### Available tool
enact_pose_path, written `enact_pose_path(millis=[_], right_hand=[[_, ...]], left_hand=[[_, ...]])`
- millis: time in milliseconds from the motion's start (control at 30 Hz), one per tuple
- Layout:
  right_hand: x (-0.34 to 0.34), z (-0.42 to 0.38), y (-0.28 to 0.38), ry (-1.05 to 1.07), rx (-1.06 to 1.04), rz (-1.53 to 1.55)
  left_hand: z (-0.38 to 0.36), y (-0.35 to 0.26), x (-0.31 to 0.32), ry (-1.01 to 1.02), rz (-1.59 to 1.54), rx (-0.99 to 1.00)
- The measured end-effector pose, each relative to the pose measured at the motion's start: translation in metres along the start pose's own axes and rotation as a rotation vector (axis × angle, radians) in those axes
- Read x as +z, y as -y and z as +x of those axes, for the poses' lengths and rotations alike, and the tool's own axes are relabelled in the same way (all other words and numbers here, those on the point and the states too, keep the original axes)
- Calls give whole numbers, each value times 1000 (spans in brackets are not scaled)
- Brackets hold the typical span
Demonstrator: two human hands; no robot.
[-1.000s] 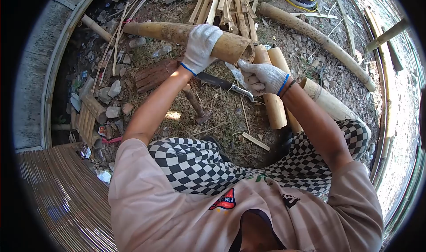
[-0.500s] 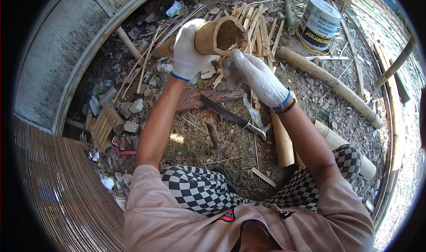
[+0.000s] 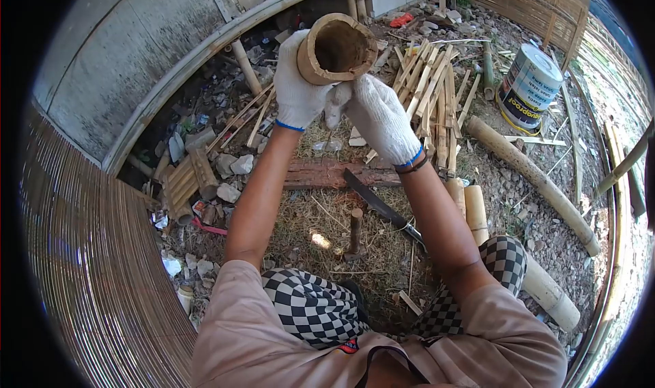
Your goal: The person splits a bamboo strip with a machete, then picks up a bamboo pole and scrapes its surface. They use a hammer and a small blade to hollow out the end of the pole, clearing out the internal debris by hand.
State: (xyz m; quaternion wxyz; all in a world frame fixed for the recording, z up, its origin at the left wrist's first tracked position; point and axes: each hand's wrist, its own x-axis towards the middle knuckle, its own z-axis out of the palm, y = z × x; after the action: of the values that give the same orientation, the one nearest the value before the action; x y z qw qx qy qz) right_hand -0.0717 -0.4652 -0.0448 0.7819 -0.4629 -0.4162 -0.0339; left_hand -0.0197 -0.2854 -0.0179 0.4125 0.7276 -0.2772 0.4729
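A thick bamboo tube (image 3: 314,62) is held up in front of me, its open hollow end tilted toward my face. My left hand (image 3: 297,81), in a white knit glove with a blue cuff, grips the tube from its left side. My right hand (image 3: 383,120), gloved the same way, has its fingers curled against the tube's lower right rim; its fingertips are partly hidden. Below lies a machete (image 3: 379,205) with a dark blade on the dry grass. Beside it a short wooden stick (image 3: 355,231) stands upright, near a reddish wooden plank (image 3: 321,175).
Split bamboo strips (image 3: 433,81) lie piled beyond my right hand. A paint bucket (image 3: 531,91) stands at the upper right, near a long bamboo pole (image 3: 539,176). Cut bamboo pieces (image 3: 476,214) lie by my right knee. A woven bamboo screen (image 3: 102,251) borders the left, with rubble nearby.
The bamboo tube has tipped so its open end faces me more, with both hands moving along with it. The view has shifted, showing more ground and wall ahead.
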Motion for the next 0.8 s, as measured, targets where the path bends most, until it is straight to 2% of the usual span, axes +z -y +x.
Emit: enact_pose_path(millis=[67,133,167,267,300,400,433,533,567,667,700,800], right_hand=[[-2,2,-11,12,15,60],[3,2,-18,15,98,272],[0,-2,-17,-3,112,268],[2,-6,11,-83,241,-1],[-2,-7,18,-55,226,-68],[-9,-11,45,-228,397,-182],[-8,-9,45,-300,295,-300],[2,-6,56,-226,86,-405],[-4,-5,57,-131,116,-533],[1,-6,48,-213,136,-605],[1,-4,49,-255,243,-642],[-5,-5,53,-229,347,-430]], left_hand=[[-1,3,-2,5,-1,-15],[0,-2,-5,9,41,18],[0,-5,-7,23,133,61],[-2,0,-9,21,120,71],[-2,-1,-10,24,133,42],[-2,4,-18,37,208,-35],[0,6,-18,19,234,-5],[-2,4,-17,42,161,24],[-3,3,-16,51,159,41],[-5,2,-11,83,129,76],[-7,5,-8,92,104,80],[-7,13,-5,125,77,92]])
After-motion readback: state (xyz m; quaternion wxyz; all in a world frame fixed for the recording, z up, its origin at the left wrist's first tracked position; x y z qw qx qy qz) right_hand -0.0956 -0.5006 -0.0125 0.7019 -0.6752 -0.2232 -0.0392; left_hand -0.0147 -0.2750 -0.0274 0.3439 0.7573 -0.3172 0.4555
